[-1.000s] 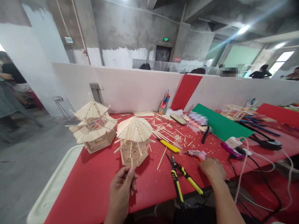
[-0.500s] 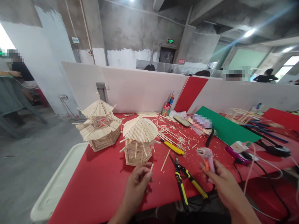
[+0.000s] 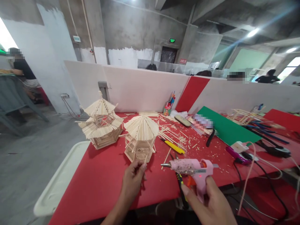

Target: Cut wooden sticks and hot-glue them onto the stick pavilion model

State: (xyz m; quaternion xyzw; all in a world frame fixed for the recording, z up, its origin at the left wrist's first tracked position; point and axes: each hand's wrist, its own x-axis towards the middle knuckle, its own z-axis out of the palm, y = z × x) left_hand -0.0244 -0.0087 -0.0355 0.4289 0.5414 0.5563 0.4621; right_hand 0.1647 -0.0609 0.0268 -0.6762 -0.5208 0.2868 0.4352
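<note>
My left hand [image 3: 134, 178] pinches a short wooden stick [image 3: 145, 158] just in front of the smaller stick pavilion [image 3: 141, 129]. That pavilion has a pointed roof on thin posts over a low walled base. In my right hand [image 3: 206, 200] is a pink hot glue gun [image 3: 187, 166], held level with its metal nozzle toward my left hand. A red light shows on its body, and a clear glue stick pokes out of its back. Behind and below the glue gun lie black-and-yellow shears [image 3: 180, 182], partly hidden. A two-tiered stick pavilion [image 3: 100, 125] stands to the left.
A yellow utility knife [image 3: 173, 147] lies beside loose sticks and wood scraps on the red table [image 3: 98, 184]. Farther back stand a pen cup [image 3: 167, 109] and a green board [image 3: 227, 128]. Cables and a purple power strip [image 3: 237, 155] are at the right. A white partition [image 3: 140, 90] borders the back.
The glue gun has swung from pointing away to lying sideways, nozzle leftward, and has come left over the shears. My left hand has shifted slightly left with the stick.
</note>
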